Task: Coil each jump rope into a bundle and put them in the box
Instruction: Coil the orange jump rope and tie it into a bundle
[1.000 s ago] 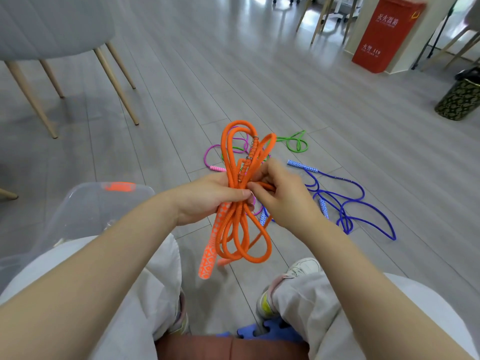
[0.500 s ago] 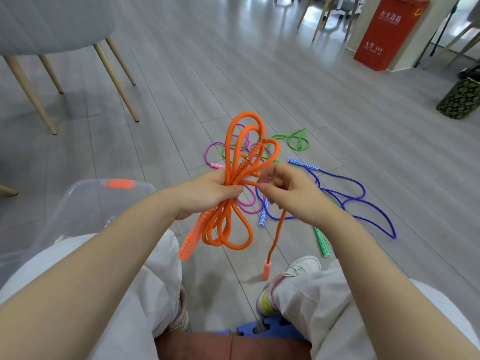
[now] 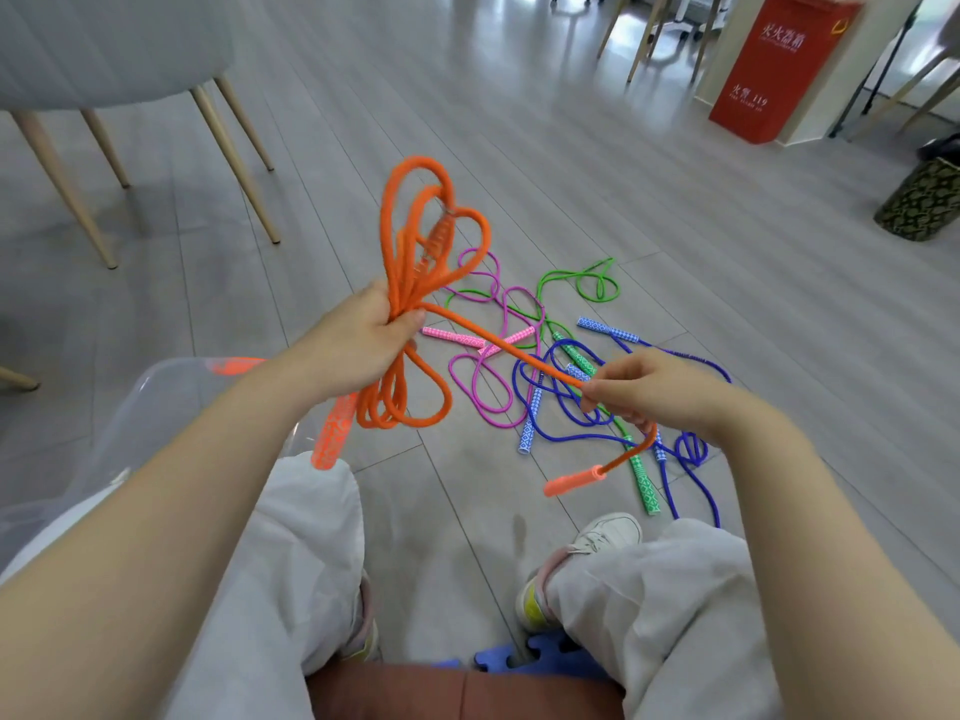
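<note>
My left hand [image 3: 358, 340] grips the middle of a coiled orange jump rope [image 3: 400, 283], with loops standing above and hanging below the fist. One orange handle [image 3: 332, 433] dangles under that hand. My right hand [image 3: 654, 392] pinches the rope's free end, stretched out to the right, and its other orange handle [image 3: 574, 480] hangs below. A clear plastic box [image 3: 156, 407] with an orange latch sits at my left knee. On the floor ahead lie a pink rope [image 3: 483, 366], a green rope [image 3: 576, 283] and a blue rope [image 3: 566, 407], tangled together.
A grey chair [image 3: 104, 49] on wooden legs stands at the far left. A red cabinet [image 3: 779, 65] stands at the far right, with a dark patterned bin [image 3: 919, 200] beyond it. More chair legs are at the back. My knees and shoes fill the near floor.
My right hand has pulled the orange rope's free end out of the bundle and away to the right. My left hand has lifted the coil and shifted it left.
</note>
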`<state>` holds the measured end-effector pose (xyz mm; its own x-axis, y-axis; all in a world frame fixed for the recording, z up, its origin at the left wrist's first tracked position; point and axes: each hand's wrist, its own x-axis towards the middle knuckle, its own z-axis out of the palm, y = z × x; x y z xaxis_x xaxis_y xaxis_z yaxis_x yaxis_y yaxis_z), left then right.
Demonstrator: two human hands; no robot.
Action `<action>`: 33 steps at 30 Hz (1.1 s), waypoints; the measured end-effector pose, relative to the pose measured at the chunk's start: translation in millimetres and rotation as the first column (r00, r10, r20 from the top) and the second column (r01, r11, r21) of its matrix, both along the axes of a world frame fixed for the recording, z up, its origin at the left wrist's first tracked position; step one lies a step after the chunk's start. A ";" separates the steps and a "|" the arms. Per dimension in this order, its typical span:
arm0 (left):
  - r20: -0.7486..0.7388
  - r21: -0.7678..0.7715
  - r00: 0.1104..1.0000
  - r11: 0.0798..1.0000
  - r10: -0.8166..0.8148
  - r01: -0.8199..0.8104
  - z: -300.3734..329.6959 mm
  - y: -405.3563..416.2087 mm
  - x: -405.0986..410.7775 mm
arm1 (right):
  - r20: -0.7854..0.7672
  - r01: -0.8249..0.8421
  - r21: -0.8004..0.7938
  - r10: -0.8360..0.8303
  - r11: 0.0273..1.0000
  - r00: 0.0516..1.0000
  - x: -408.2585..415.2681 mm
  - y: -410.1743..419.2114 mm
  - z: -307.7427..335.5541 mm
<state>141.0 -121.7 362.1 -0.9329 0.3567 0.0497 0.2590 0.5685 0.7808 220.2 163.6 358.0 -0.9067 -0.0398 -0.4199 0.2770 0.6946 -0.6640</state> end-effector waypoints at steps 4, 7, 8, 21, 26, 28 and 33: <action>0.022 -0.282 0.940 0.899 -0.342 0.334 5.1 6.8 22.3 | -0.018 0.062 0.202 -0.059 0.977 0.998 -19.5 -4.5 -33.4; 0.063 -0.477 0.853 0.736 -0.517 0.481 -6.5 17.2 40.0 | -0.104 0.182 0.139 -0.168 0.973 0.980 -35.1 -11.2 -45.2; 0.083 -0.556 0.832 0.668 -0.548 0.495 -12.3 21.5 46.3 | -0.143 0.216 0.082 -0.203 0.973 0.969 -40.0 -13.9 -43.4; -0.090 -0.792 0.851 0.556 -0.518 0.254 -55.9 40.0 43.2 | -0.091 0.048 -0.576 -0.122 0.816 0.988 6.9 -54.9 31.9; -0.081 -0.552 0.942 0.802 -0.325 0.229 -50.0 36.6 32.9 | -0.054 0.260 -0.422 -0.310 0.869 0.949 -3.1 -5.1 32.1; -0.093 -0.391 0.973 0.907 -0.211 0.159 -41.5 33.4 23.6 | 0.005 0.299 -0.287 -0.311 0.910 0.951 -5.8 20.0 26.5; -0.068 -0.079 0.964 0.964 -0.258 0.252 -12.1 28.8 20.7 | 0.147 0.192 0.082 -0.202 0.978 0.968 -16.1 38.9 -4.2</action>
<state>161.7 -92.9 350.0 -0.8049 0.5873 0.0852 0.4603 0.5273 0.7142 204.1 202.6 353.8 -0.8181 0.1659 -0.5507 0.5080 0.6574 -0.5566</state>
